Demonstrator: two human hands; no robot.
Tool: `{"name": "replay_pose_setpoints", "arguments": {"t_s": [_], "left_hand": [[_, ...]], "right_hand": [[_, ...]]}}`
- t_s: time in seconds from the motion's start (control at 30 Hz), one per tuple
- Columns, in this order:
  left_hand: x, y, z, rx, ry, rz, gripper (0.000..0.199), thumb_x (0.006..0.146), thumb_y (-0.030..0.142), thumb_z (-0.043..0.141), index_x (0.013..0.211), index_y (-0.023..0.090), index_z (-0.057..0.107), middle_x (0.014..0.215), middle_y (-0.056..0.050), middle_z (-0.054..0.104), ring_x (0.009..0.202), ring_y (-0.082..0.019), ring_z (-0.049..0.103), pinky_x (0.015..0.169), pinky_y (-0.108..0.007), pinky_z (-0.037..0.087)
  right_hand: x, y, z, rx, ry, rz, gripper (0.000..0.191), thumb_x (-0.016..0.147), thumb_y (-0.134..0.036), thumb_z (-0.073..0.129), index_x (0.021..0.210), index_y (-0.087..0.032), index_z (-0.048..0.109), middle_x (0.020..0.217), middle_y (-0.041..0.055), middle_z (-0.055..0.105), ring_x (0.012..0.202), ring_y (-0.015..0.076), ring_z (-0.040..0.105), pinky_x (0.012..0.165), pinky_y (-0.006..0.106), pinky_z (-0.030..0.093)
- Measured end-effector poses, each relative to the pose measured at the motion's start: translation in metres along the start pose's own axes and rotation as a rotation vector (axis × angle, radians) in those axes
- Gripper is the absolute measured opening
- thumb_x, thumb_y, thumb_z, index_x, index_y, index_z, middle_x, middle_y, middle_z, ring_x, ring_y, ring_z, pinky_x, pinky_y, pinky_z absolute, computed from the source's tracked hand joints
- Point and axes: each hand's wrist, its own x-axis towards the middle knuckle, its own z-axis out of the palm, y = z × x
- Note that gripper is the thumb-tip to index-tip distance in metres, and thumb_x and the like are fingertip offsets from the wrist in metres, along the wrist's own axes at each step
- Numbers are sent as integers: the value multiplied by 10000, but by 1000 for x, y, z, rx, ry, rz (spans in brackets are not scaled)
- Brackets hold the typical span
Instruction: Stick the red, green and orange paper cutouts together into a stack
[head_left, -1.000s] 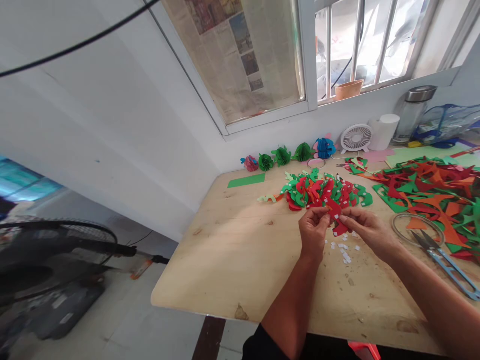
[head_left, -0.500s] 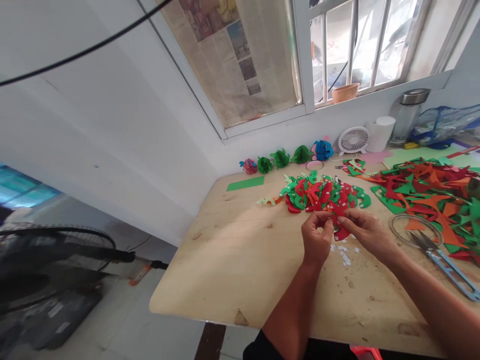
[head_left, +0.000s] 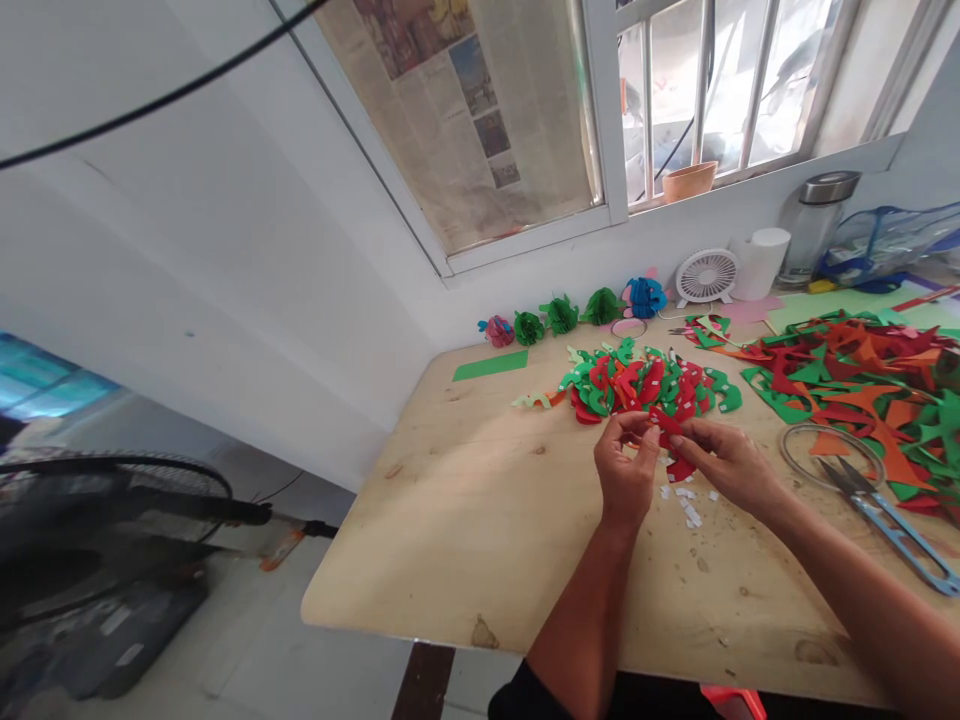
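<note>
Between my two hands is a red paper cutout (head_left: 666, 424), held above the wooden table. My left hand (head_left: 627, 462) pinches its left side with thumb and fingers. On its right side, the fingers of my right hand (head_left: 721, 456) are closed on the same cutout. Another red piece (head_left: 681, 469) shows just beneath the fingers; whether it belongs to the held cutout I cannot tell. Beyond the hands lies a heap of red and green paper cutouts (head_left: 609, 384), many with small white squares on them. Small white paper bits (head_left: 690, 512) are scattered below the hands.
Thread snips (head_left: 885, 520) and a clear ring (head_left: 795, 450) lie right of my right hand. Behind them spreads a pile of red, orange and green scraps (head_left: 862, 400). Paper figures, including a blue one (head_left: 645, 298), line the wall beside a small white fan (head_left: 705, 276).
The red cutout has tilted and shifted slightly left between my fingers. My left hand has moved a little left; the things on the table stay put.
</note>
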Motion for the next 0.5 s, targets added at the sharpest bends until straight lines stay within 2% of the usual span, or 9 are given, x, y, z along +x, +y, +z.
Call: {"name": "replay_pose_setpoints", "arguments": {"t_s": [0.1,0.3,0.5], "left_hand": [[0,3,0,1,-5,5,179,713,289,643,840,163,639,762,-33,622,700,-124,561,682,-243,465],[1,6,-2,86,-85,59,148,746,286,619,811,159,655,749,-34,615,713,-126,551,705,-253,450],[6,-6,-3,-54,-38,-49,202,720,327,641,821,154,669,752,-34,634,689,-120,564,676,-242,457]], "right_hand": [[0,2,0,-33,-1,-11,339,827,-431,464,584,-194,462,514,-29,382,486,96,326,415,236,247],[1,7,1,-23,-35,3,357,828,-450,459,575,-200,423,515,-35,352,481,96,331,414,231,249],[2,8,2,40,-51,-2,371,808,-474,491,564,-197,451,511,-33,375,473,99,358,408,232,273]]}}
